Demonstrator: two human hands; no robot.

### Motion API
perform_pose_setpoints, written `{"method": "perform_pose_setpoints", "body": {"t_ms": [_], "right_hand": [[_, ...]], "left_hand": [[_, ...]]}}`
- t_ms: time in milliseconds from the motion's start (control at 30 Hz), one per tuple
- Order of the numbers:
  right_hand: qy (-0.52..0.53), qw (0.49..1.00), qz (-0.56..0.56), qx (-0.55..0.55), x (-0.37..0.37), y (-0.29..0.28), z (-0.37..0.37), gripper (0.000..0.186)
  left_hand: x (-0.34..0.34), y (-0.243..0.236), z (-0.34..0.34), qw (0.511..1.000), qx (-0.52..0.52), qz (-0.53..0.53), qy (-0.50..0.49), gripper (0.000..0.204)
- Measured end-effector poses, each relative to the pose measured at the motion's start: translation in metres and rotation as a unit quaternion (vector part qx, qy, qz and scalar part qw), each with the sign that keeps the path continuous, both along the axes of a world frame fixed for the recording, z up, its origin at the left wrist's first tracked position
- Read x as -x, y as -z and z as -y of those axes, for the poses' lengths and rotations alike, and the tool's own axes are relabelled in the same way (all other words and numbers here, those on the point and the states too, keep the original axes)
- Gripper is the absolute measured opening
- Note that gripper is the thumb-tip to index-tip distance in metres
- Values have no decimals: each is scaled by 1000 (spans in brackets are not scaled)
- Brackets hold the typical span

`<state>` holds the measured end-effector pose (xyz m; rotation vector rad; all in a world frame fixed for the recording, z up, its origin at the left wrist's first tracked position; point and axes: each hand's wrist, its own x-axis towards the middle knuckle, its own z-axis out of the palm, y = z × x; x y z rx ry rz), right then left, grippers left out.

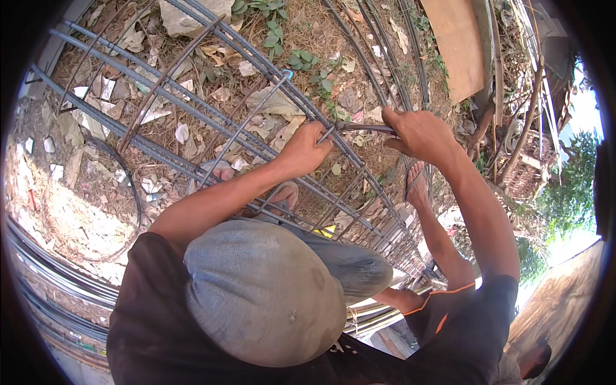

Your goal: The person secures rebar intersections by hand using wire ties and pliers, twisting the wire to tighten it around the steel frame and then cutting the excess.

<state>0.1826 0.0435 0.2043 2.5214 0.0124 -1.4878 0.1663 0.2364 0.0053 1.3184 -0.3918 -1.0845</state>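
My left hand (305,151) is closed at the upper edge of a steel rebar cage (250,135), its fingers pinched round a thin steel stirrup (329,134) where it meets the long bars. The fingers partly hide what else they may hold. My right hand (425,135) grips the handles of dark metal pincers (366,128). The jaws of the pincers touch the same bar joint, just right of my left fingertips. Another bent stirrup (247,125) crosses the bars to the left of my hands.
Loose rebar rods (378,54) lie beyond the cage, near a wooden board (457,48). More rods (58,269) are stacked at left. Dry leaves, rubble and a concrete block (196,16) cover the ground. Another person's sandalled foot (416,179) stands close to the cage at right.
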Motion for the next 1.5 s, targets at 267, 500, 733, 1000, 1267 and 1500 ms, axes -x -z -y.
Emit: {"method": "perform_pose_setpoints", "body": {"t_ms": [267, 500, 733, 1000, 1267, 1500], "right_hand": [[303, 943, -106, -84, 3, -9, -10, 37], [317, 942, 107, 13, 75, 0, -52, 47], [-204, 945, 250, -57, 17, -26, -10, 37], [527, 838, -126, -69, 20, -21, 3, 36], [-218, 960, 175, -26, 2, -25, -2, 38], [-252, 958, 138, 3, -37, 30, 47, 26]], "left_hand": [[-2, -8, -2, 1000, 23, -17, -4, 21], [6, 9, 1, 999, 34, -9, 3, 18], [-1, -4, 1, 999, 18, -32, 23, 19], [0, -3, 0, 999, 19, -11, 25, 19], [4, 4, 3, 999, 28, -11, -27, 18], [13, 9, 4, 996, 55, 41, -59, 17]]}}
